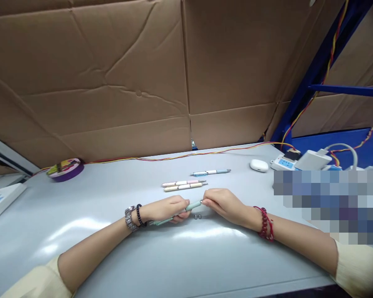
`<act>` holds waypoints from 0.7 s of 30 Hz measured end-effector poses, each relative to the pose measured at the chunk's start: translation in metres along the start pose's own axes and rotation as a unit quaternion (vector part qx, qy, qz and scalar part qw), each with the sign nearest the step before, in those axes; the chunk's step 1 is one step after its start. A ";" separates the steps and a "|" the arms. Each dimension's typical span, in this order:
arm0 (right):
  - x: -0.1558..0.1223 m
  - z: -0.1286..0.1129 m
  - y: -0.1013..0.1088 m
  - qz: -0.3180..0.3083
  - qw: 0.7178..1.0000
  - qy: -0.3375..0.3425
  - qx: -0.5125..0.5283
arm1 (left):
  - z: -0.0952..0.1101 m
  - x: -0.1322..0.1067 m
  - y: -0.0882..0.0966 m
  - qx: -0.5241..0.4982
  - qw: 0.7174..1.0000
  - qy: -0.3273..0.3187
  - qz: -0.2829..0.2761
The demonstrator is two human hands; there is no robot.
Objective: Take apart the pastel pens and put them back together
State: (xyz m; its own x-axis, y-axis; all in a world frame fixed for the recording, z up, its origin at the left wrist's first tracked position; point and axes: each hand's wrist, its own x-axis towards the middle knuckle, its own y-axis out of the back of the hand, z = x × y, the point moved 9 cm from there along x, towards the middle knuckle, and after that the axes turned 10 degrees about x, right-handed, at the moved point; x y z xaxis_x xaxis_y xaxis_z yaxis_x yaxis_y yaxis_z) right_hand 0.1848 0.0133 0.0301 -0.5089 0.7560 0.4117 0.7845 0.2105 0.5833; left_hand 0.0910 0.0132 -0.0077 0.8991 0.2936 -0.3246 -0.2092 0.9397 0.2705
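Over the middle of the table, my left hand (170,208) is closed round the barrel of a pale green pen (193,205). The pen lies slanted, its right end raised toward my right hand (222,203). Fingers and thumb of that hand pinch the pen's metal tip. Two small metal rings (197,217) lie on the table just below the pen. Behind my hands a pink and white pen (183,183) and a cream and white pen (185,187) rest side by side. Farther back is a blue and white pen (210,172).
A round purple-edged tin (65,169) sits at the back left. To the right are a white earbud case (259,165), a power strip (282,162) and a white charger (313,159). Twisted wires (161,159) run along the back edge, before a cardboard wall (127,82).
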 end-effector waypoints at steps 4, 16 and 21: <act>0.001 0.006 -0.004 -0.003 0.999 -0.041 0.020 | -0.001 0.000 0.001 0.004 1.000 0.000 0.004; -0.003 0.001 0.006 0.029 0.987 -0.092 0.130 | 0.000 -0.001 0.002 0.003 1.000 0.016 0.013; -0.003 0.001 0.009 0.047 0.988 -0.086 0.124 | -0.001 0.000 0.003 0.002 1.000 0.017 0.013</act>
State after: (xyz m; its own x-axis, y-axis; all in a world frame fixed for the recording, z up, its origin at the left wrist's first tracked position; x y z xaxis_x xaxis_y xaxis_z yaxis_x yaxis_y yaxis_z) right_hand 0.1941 0.0135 0.0331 -0.3795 0.8686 0.3185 0.8984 0.2639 0.3510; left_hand 0.0894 0.0159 -0.0081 0.8800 0.3238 -0.3475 -0.2313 0.9311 0.2821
